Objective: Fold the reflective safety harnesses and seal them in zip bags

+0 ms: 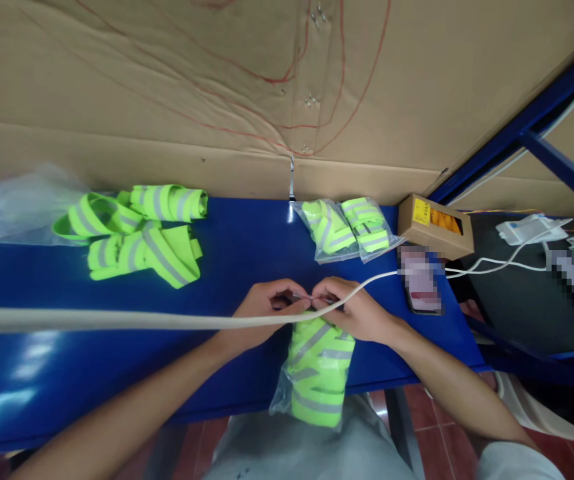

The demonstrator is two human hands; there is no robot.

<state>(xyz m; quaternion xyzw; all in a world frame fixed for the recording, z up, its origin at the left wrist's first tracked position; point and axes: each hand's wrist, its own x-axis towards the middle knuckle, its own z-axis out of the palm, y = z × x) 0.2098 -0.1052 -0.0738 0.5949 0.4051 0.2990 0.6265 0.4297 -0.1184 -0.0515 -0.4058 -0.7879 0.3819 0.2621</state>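
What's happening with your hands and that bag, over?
Left hand and right hand pinching bag top. Green straps inside. White cable crosses in front.

A glossy blue table [91, 373] stands against a wall of creased brown cardboard [167, 87] scrawled with red lines. A blue metal frame [541, 127] runs diagonally at the right. Reddish floor tiles [429, 440] show below the table edge. Light glints off the tabletop.

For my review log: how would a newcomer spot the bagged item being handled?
On the blue table, look at its near edge. The clear plastic bag of neon-yellow reflective bands hangs over that edge, its top pinched by the left hand and right hand. The other bags lie untouched by the cardboard wall.
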